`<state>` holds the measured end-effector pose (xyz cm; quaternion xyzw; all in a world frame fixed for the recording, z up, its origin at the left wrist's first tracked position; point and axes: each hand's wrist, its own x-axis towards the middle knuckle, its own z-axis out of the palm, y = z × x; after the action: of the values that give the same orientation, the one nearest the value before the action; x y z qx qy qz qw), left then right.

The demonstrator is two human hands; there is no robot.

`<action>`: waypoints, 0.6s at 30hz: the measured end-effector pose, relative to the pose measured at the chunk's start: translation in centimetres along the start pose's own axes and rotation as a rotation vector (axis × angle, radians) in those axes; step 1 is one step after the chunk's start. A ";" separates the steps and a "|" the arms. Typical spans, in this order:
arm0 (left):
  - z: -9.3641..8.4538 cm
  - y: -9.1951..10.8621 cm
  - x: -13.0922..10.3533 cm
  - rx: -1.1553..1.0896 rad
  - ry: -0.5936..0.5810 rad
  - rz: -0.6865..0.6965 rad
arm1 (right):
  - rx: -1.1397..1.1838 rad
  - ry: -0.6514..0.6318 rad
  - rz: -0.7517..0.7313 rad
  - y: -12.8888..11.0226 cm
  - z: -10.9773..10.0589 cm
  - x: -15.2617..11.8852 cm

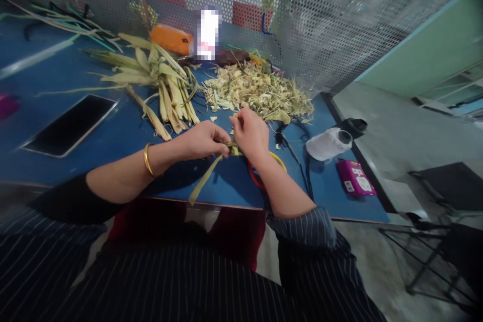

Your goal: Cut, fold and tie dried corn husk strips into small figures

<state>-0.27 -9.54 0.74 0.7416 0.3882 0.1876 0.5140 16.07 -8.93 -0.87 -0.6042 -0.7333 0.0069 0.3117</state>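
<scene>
Your blue table (324,196) carries a bundle of leaves (141,75) and, right of it, a heap of dry scraps (256,91). Before them, your left hand (206,139) pinches a leaf strip (206,181) between thumb and fingers. Your right hand (252,133) is curled beside it; its grip can't be made out. The strip's tail slants toward the table's near edge.

The strip (205,181) is olive green, the husk bundle (175,103) runs from green to straw yellow, and the shredded heap (260,90) mixes cream with pale green. The tabletop (128,131) is blue, the bracelet (147,160) gold, the thread cone (325,144) white and the packet (355,177) magenta. Thin pale pinstripes line the dark shirt (169,282).
</scene>
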 end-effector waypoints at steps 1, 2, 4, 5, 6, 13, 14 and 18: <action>0.2 0.0 0.0 0.017 0.061 -0.014 | -0.052 -0.039 0.005 -0.1 0.0 -0.1; 0.4 0.0 0.0 0.038 0.112 -0.015 | -0.092 -0.073 0.018 -0.1 -0.1 -0.1; 0.7 -0.1 0.0 0.075 0.169 0.031 | -0.138 -0.105 0.047 -0.2 -0.2 -0.1; 0.8 -0.2 0.0 0.089 0.171 0.068 | -0.142 -0.103 0.061 -0.2 -0.2 -0.1; 0.8 -0.3 0.0 0.093 0.162 0.104 | -0.135 -0.095 0.077 -0.2 -0.3 0.0; 0.9 -0.4 0.1 -0.060 0.113 0.175 | 0.215 -0.228 0.224 1.5 0.9 0.8; 0.9 -0.3 0.0 -0.056 0.080 0.166 | 0.301 -0.308 0.247 1.8 1.2 0.9; 0.9 -0.1 0.0 -0.014 -0.083 0.121 | 0.478 -0.397 0.298 2.5 1.9 1.0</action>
<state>0.25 -10.06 0.28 0.7672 0.3199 0.1902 0.5223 17.27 -6.63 -2.91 -0.6013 -0.6611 0.3413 0.2913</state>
